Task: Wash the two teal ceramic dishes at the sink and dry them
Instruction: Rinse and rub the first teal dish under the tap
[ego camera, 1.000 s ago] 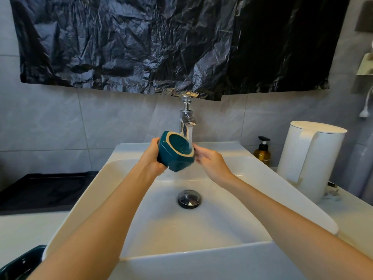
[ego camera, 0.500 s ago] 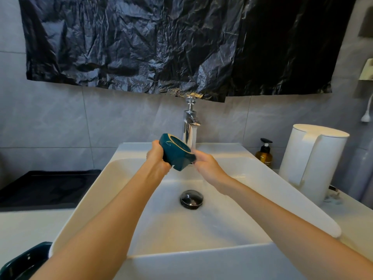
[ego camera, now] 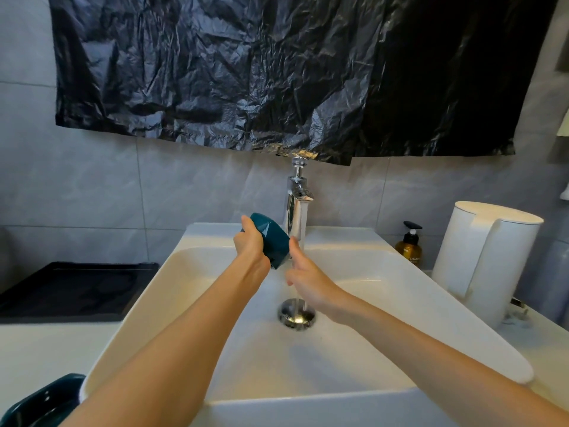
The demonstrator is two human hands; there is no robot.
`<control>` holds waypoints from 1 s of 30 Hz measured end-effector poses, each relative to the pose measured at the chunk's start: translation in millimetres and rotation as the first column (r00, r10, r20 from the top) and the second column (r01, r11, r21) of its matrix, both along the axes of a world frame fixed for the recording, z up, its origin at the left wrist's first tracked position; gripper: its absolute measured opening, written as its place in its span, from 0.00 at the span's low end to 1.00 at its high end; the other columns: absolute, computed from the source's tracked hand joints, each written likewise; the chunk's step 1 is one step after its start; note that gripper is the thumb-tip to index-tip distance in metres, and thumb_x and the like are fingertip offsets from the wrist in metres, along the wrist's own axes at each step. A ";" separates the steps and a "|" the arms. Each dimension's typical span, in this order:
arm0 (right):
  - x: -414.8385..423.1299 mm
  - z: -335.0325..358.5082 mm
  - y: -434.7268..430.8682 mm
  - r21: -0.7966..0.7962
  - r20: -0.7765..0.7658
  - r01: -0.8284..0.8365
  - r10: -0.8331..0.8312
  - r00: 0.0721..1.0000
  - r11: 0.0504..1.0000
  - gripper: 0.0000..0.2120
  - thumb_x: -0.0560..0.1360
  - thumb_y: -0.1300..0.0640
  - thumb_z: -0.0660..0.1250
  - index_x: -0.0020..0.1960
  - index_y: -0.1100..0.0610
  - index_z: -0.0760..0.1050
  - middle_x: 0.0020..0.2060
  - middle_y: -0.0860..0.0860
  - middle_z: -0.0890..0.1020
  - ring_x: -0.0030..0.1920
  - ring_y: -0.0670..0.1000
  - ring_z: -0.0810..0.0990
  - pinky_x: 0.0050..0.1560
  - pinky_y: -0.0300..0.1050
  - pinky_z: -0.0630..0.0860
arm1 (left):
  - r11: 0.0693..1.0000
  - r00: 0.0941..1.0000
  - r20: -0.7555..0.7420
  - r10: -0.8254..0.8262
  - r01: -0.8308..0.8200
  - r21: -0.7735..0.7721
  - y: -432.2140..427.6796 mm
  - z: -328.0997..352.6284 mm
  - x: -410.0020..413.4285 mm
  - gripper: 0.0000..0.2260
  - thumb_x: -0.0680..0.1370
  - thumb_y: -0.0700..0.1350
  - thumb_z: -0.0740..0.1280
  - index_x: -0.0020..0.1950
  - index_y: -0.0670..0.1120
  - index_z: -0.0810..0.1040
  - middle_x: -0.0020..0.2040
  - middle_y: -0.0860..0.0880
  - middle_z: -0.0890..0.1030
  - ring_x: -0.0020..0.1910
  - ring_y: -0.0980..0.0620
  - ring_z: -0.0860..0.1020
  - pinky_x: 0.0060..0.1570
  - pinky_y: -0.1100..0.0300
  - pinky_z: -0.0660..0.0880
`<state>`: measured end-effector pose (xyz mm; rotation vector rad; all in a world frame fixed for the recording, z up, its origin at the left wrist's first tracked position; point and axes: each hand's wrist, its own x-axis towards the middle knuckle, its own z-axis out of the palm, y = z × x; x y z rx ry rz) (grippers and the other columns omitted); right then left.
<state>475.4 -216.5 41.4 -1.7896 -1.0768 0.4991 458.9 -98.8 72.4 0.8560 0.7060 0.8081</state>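
One head-worn wide-angle view — faces forward and down across the sink (ego camera: 261,359), close over its near rim; tap (ego camera: 295,211) centred ahead — tiled wall (ego camera: 92,186) beyond.

bare left hand (ego camera: 251,246), bare right hand (ego camera: 304,274)

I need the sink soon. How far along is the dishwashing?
Nothing looks finished. In hand: the left hand grips one teal dish beside the running tap, the right hand close by it. Left: the second teal dish sits on the counter at lower left, then drying both.
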 end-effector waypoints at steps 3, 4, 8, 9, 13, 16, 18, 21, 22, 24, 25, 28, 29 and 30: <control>5.2 -1.9 -2.3 -0.005 0.003 0.012 -0.012 1.000 1.000 0.37 0.77 0.69 0.52 0.78 0.49 0.38 0.77 0.44 0.45 0.71 0.39 0.52 0.65 0.35 0.55 | 1.000 1.000 -0.005 -0.017 0.017 0.015 0.5 -0.7 1.6 0.22 0.82 0.56 0.53 0.66 0.41 0.68 0.56 0.42 0.74 0.52 0.45 0.73 0.46 0.53 0.72; 7.5 -1.6 -2.7 0.001 -0.011 0.021 -0.021 1.000 1.000 0.37 0.76 0.70 0.51 0.78 0.49 0.41 0.77 0.45 0.49 0.71 0.40 0.53 0.64 0.36 0.55 | 1.000 1.000 -0.006 -0.020 0.020 0.012 1.4 -0.4 1.5 0.21 0.82 0.57 0.53 0.65 0.42 0.68 0.56 0.41 0.74 0.52 0.46 0.73 0.47 0.53 0.73; 11.1 -1.0 -2.7 0.021 -0.008 0.032 -0.032 0.999 0.999 0.36 0.74 0.72 0.51 0.78 0.50 0.49 0.76 0.48 0.57 0.75 0.48 0.55 0.68 0.40 0.57 | 0.999 0.999 -0.010 -0.047 0.047 0.014 2.5 -0.4 1.6 0.17 0.82 0.57 0.54 0.58 0.43 0.68 0.54 0.41 0.75 0.52 0.46 0.74 0.48 0.53 0.73; 9.4 -2.4 -3.0 0.021 0.009 0.029 -0.030 1.000 0.999 0.36 0.75 0.71 0.51 0.78 0.50 0.47 0.77 0.47 0.54 0.76 0.50 0.55 0.69 0.41 0.58 | 0.999 0.999 -0.014 -0.046 0.046 0.016 2.7 -0.2 1.5 0.17 0.82 0.57 0.54 0.57 0.43 0.68 0.53 0.42 0.75 0.51 0.46 0.73 0.48 0.53 0.73; 2.8 -6.9 -1.7 0.036 0.271 -0.023 0.013 0.963 0.999 0.36 0.78 0.70 0.51 0.78 0.51 0.38 0.78 0.44 0.40 0.76 0.42 0.40 0.73 0.36 0.44 | 0.998 0.998 -0.040 -0.046 0.048 0.041 3.4 -2.2 1.4 0.17 0.82 0.55 0.55 0.56 0.42 0.69 0.50 0.42 0.75 0.49 0.45 0.74 0.47 0.53 0.72; 6.9 -2.8 2.1 0.026 0.414 -0.020 0.007 0.910 0.999 0.35 0.79 0.67 0.51 0.78 0.51 0.38 0.77 0.43 0.39 0.76 0.41 0.40 0.76 0.41 0.46 | 0.995 0.993 -0.081 -0.088 0.092 0.047 -0.7 -5.3 1.9 0.16 0.82 0.54 0.55 0.56 0.41 0.70 0.44 0.42 0.76 0.48 0.45 0.75 0.47 0.52 0.74; 11.1 2.1 1.3 0.050 0.361 -0.035 0.014 0.932 0.998 0.33 0.79 0.64 0.51 0.78 0.50 0.40 0.78 0.42 0.43 0.76 0.42 0.44 0.76 0.43 0.51 | 0.986 0.984 -0.118 -0.136 0.146 0.081 -3.2 -6.0 1.8 0.17 0.82 0.54 0.55 0.56 0.41 0.71 0.44 0.42 0.76 0.49 0.45 0.76 0.49 0.53 0.75; 19.1 8.4 -3.6 0.143 0.208 -0.047 0.017 0.978 0.989 0.31 0.77 0.55 0.49 0.79 0.49 0.45 0.78 0.43 0.51 0.75 0.44 0.54 0.74 0.43 0.58 | 0.963 0.962 -0.164 -0.219 0.241 0.124 -9.0 -5.1 3.1 0.17 0.82 0.54 0.56 0.57 0.41 0.72 0.49 0.42 0.77 0.49 0.45 0.76 0.49 0.52 0.75; 21.6 8.5 -5.5 0.157 0.195 -0.041 0.009 0.981 0.987 0.32 0.75 0.53 0.48 0.79 0.48 0.46 0.78 0.44 0.52 0.75 0.44 0.56 0.74 0.44 0.60 | 0.956 0.956 -0.171 -0.238 0.262 0.130 -11.7 -4.7 3.3 0.17 0.82 0.54 0.56 0.57 0.41 0.72 0.49 0.42 0.77 0.48 0.45 0.76 0.48 0.52 0.74; 24.4 5.9 -9.8 0.142 0.228 -0.043 0.010 0.974 0.989 0.33 0.74 0.53 0.48 0.78 0.48 0.47 0.77 0.43 0.53 0.75 0.44 0.56 0.73 0.43 0.60 | 0.953 0.953 -0.183 -0.241 0.268 0.139 -14.5 -4.3 4.5 0.16 0.82 0.54 0.56 0.56 0.41 0.72 0.49 0.41 0.78 0.48 0.44 0.76 0.48 0.51 0.74; 24.8 3.9 -12.6 0.125 0.276 -0.045 0.008 0.961 0.991 0.32 0.75 0.54 0.48 0.78 0.48 0.47 0.77 0.42 0.53 0.75 0.44 0.56 0.72 0.40 0.60 | 0.955 0.955 -0.183 -0.233 0.260 0.140 -14.3 -5.0 4.9 0.16 0.82 0.54 0.56 0.55 0.42 0.72 0.49 0.41 0.77 0.49 0.44 0.76 0.49 0.51 0.75; 26.5 2.7 -19.5 0.112 0.480 -0.038 -0.020 0.877 0.993 0.30 0.74 0.56 0.49 0.77 0.51 0.58 0.76 0.43 0.60 0.74 0.42 0.58 0.71 0.33 0.58 | 0.976 0.972 -0.144 -0.184 0.198 0.094 -7.5 -6.6 5.1 0.16 0.82 0.53 0.56 0.57 0.41 0.72 0.50 0.41 0.76 0.49 0.44 0.76 0.51 0.50 0.75; 28.0 3.6 -19.2 0.118 0.519 -0.040 -0.028 0.855 0.992 0.29 0.74 0.56 0.49 0.76 0.53 0.62 0.75 0.44 0.62 0.74 0.41 0.59 0.72 0.33 0.57 | 0.978 0.973 -0.149 -0.174 0.189 0.093 -4.7 -7.3 5.3 0.16 0.82 0.53 0.56 0.59 0.41 0.72 0.51 0.41 0.76 0.50 0.44 0.76 0.52 0.50 0.75; 29.3 4.0 -17.3 0.123 0.528 -0.035 -0.036 0.849 0.992 0.29 0.74 0.56 0.49 0.75 0.53 0.64 0.74 0.45 0.63 0.74 0.41 0.59 0.73 0.35 0.57 | 0.974 0.968 -0.178 -0.176 0.198 0.112 -3.7 -8.3 4.9 0.17 0.82 0.53 0.56 0.60 0.41 0.71 0.51 0.41 0.76 0.50 0.44 0.76 0.53 0.50 0.75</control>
